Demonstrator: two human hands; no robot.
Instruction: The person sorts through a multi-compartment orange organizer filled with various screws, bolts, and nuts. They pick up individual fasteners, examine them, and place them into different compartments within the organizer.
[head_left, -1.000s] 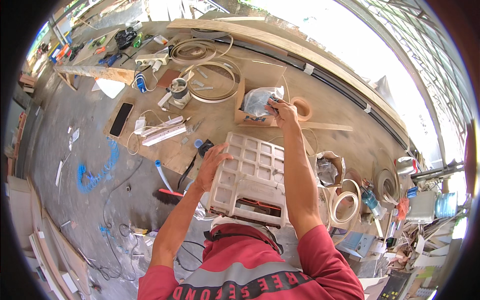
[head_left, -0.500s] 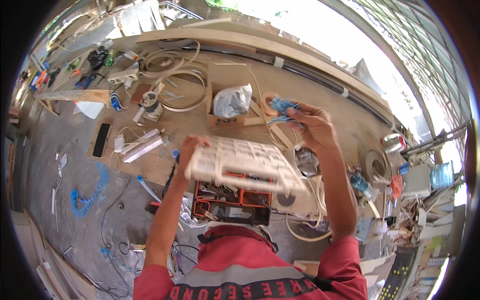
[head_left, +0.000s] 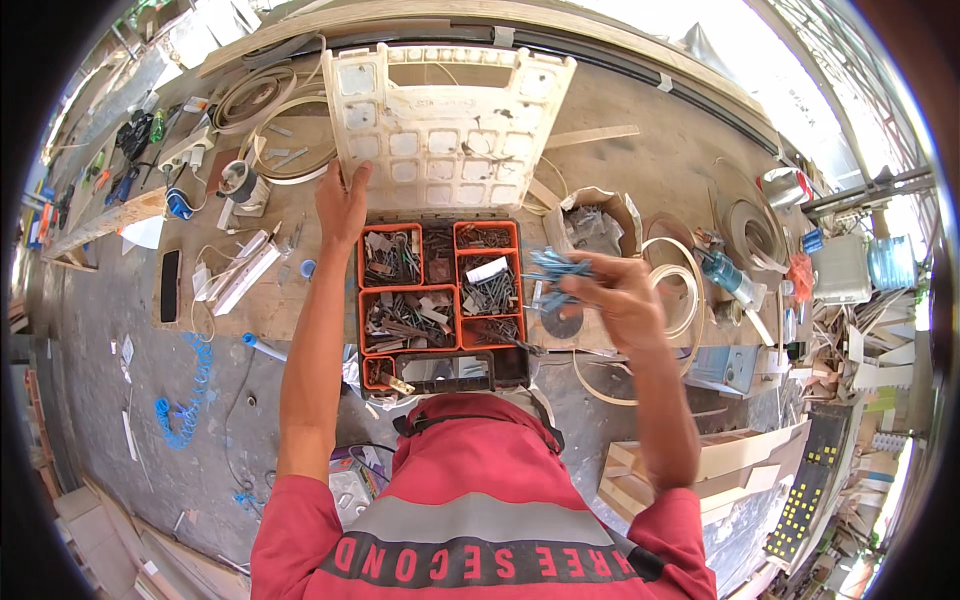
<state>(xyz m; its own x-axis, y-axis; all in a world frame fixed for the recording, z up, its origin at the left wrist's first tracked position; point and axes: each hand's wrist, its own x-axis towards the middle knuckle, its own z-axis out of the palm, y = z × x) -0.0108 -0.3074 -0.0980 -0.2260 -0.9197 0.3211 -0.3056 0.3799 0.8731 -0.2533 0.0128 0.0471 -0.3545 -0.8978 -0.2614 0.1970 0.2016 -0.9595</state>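
Note:
My left hand [head_left: 343, 205] grips the left edge of the translucent white lid [head_left: 430, 150] of an organizer case, holding it raised beyond the base. In front of me, the black case base [head_left: 510, 372] holds several orange compartment bins [head_left: 460, 292] filled with screws, nails and small metal fittings. A small white piece [head_left: 487, 270] lies in one right-hand bin. My right hand [head_left: 618, 297] is closed around a bunch of thin, bluish, nail-like pieces [head_left: 556, 272], just off the right side of the case. Their exact kind is too small to tell.
An open carton [head_left: 600, 222] with a crumpled bag and a coil of edging strip [head_left: 672, 300] are at the right. A black phone [head_left: 171, 286] and a white power adapter strip [head_left: 245, 273] lie at the left. More strip coils [head_left: 255, 100] sit at the far left.
The lid has swung up and away from me, uncovering the bins. My right hand has come down and nearer with the bluish pieces, toward the right side of the case.

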